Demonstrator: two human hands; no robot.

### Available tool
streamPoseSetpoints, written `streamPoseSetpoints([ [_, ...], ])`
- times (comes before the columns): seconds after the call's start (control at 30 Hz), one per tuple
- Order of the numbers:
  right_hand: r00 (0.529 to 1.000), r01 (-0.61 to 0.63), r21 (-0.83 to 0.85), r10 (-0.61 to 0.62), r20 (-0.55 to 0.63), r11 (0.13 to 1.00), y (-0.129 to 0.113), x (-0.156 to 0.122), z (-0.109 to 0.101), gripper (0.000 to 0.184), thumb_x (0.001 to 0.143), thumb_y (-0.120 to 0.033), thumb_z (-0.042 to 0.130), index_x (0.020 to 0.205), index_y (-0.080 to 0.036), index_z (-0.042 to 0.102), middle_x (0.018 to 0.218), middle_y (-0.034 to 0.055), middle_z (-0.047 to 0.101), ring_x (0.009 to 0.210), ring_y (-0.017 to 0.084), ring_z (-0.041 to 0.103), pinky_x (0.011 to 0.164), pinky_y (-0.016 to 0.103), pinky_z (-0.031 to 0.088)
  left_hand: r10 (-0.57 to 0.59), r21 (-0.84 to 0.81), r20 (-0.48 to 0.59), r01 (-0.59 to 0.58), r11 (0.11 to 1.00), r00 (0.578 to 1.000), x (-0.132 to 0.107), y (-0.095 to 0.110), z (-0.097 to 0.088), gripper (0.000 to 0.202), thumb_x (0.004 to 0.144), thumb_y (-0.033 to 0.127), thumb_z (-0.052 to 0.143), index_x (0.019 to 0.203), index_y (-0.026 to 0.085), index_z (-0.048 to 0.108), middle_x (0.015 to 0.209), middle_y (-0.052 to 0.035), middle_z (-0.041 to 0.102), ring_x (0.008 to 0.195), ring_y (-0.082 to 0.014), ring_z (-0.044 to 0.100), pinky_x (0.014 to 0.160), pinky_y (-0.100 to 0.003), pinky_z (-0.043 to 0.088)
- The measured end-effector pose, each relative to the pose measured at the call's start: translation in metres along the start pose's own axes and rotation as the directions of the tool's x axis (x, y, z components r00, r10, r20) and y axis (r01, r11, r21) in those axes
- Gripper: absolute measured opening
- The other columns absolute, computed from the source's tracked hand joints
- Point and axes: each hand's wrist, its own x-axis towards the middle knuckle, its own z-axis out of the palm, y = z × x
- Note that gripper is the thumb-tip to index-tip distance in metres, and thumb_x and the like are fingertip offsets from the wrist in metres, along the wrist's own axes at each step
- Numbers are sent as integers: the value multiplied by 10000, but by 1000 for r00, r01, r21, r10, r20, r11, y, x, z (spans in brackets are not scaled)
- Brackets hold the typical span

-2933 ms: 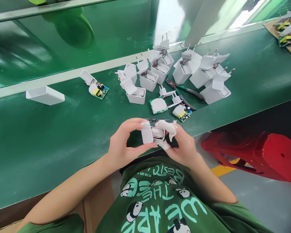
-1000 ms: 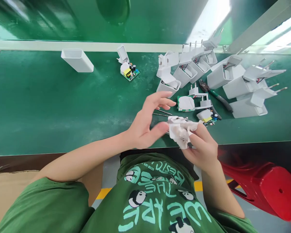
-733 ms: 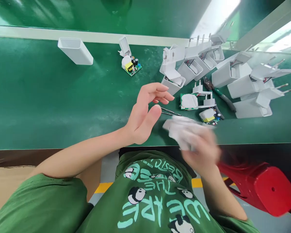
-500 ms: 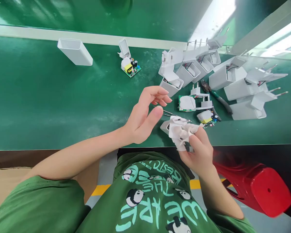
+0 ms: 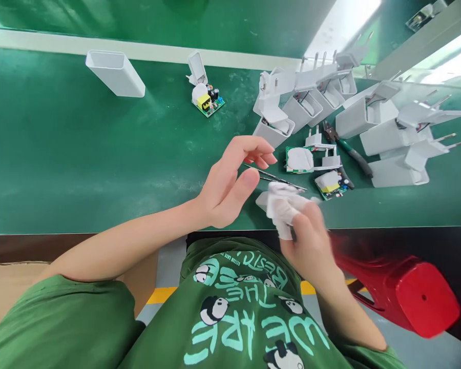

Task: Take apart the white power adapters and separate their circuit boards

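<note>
My left hand (image 5: 230, 187) hovers over the bench with its fingers curved and thumb apart, nothing held. Beside it lie metal tweezers (image 5: 280, 181). Blurred by motion, my right hand (image 5: 311, 241) pinches a crumpled white cloth (image 5: 282, 210) at the bench's front edge. A white plastic housing (image 5: 262, 201) shows just left of the cloth, mostly covered by it; whether they touch is unclear. Past the tweezers sit a circuit board with a white pad (image 5: 299, 160) and another board with a yellow part (image 5: 330, 184), close to white plug pieces (image 5: 331, 160).
Several white plug housings (image 5: 397, 171) stand at the right, with green-handled pliers (image 5: 351, 152) among them. Farther back are a lone circuit board (image 5: 208, 100) and a white sleeve (image 5: 119, 77). A red stool (image 5: 426, 297) stands below the bench at right.
My right hand has shifted slightly left with the white cloth and is now blurred. My left hand keeps nearly the same pose. The whole view has moved a little.
</note>
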Motion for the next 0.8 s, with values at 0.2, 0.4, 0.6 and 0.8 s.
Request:
streamPoseSetpoints([
  [0.2,998,-27,206,15,61,978,4,-3,5,257,875,-69,564,1077,-224,606,936,83,587,883,242,601,713,371,556,73,-64,14,-72,995,997,1,-2,-2,335,1042,485,406,1268,273,534,1144,-55,637,1013,-217,672,916,-415,589],
  [0.4,770,-401,874,618,159,274,-22,6,-4,447,937,-410,627,1364,-325,527,1374,90,595,1125,250,660,844,390,626,418,8,294,-440,898,859,5,-1,0,867,887,629,633,1565,221,276,1430,-155,568,1306,-321,570,1040,-462,534],
  [0.6,623,-413,839,563,544,-354,-40,24,-8,450,901,-494,650,1312,-318,600,1372,53,652,1071,229,715,822,365,663,397,167,330,-467,868,856,4,0,-1,772,954,557,586,1571,180,315,1348,-168,647,1236,-273,621,1060,-405,479],
  [0.8,606,-393,774,494,624,-496,-38,26,-7,422,905,-454,646,1293,-291,612,1248,50,715,918,190,738,912,379,648,371,164,329,-440,883,868,4,2,-5,664,968,495,569,1510,149,406,1321,-171,654,1200,-271,629,1012,-390,493],
])
